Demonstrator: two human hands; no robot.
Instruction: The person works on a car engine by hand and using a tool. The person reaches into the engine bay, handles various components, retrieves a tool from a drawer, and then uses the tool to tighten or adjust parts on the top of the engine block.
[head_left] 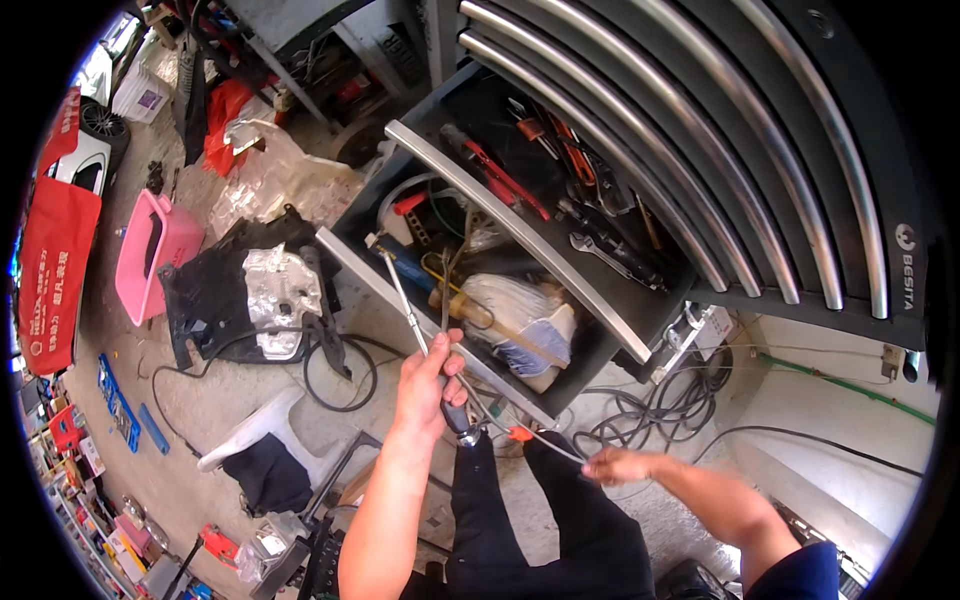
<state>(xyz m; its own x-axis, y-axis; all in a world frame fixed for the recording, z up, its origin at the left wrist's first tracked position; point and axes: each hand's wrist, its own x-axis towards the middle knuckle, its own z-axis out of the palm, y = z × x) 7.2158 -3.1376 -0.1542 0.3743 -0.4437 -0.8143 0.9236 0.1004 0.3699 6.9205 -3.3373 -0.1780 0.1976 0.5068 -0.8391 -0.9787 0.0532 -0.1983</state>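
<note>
My left hand (pixel 430 385) is closed around a long silver metal rod (pixel 402 295) that points up over the lower drawer. Below the fist juts a black handle with a shiny metal end (pixel 462 425), which seems to belong with the rod. A thin grey flexible cable (pixel 552 446) with an orange piece (pixel 520 433) on it runs from the left hand to my right hand (pixel 618 466), whose fingers pinch it. Past the left hand, a darker slim rod (pixel 446 290) rises; whether it joins the cable is hidden.
Two drawers stand open on a dark tool cabinet (pixel 800 150). The upper drawer holds an adjustable wrench (pixel 610 258) and red-handled tools (pixel 500 175); the lower has work gloves (pixel 525 325). Black hoses (pixel 660 410), a pink bin (pixel 155 255) and dark panels (pixel 215 305) lie around.
</note>
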